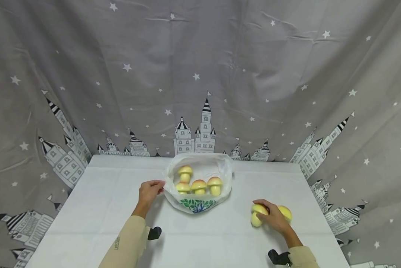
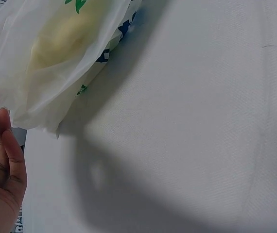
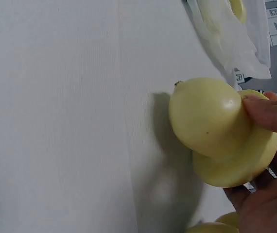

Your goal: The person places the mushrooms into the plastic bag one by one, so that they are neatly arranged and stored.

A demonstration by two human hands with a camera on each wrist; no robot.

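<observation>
A white plastic bag with a green and blue tree print lies with its mouth spread wide. Several yellow toy mushrooms with orange-tinged caps sit inside it. At the bag's left rim, my left hand pinches the plastic; its thumb is out of sight in the left wrist view, where the fingers touch the bag. To the right of the bag, my right hand grips a yellow mushroom by its cap, thumb on one side and fingers beneath. Another yellow mushroom lies just beyond that hand, partly hidden.
A white cloth covers the table. Behind it hangs a grey curtain printed with stars and castles. Black wrist mounts stick out by both sleeves.
</observation>
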